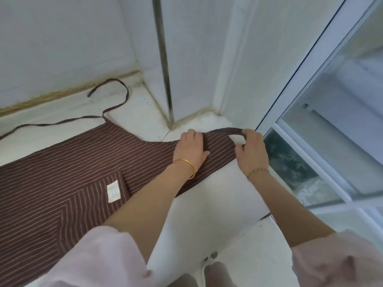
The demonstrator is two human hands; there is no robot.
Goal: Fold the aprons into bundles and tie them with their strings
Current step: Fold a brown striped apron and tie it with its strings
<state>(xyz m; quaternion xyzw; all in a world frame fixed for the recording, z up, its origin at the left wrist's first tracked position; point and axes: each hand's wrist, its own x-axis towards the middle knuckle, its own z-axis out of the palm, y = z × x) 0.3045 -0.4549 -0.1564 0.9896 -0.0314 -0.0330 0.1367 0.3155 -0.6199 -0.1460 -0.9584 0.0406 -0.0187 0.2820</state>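
Observation:
A brown apron with thin pale stripes (68, 170) lies spread flat on a white ledge (217, 199); a white label (113, 191) marks its pocket. One waist string (116, 94) trails loose toward the back wall. My left hand (191, 149) lies flat on the bib end, pressing it down. My right hand (251, 152) curls its fingers round the brown neck strap (226, 131) at the apron's right end.
White walls enclose the ledge at the back, with a grey vertical pipe (164, 59) in the corner. A sliding window frame (306, 65) and glass run along the right. The ledge's front edge drops off below my forearms.

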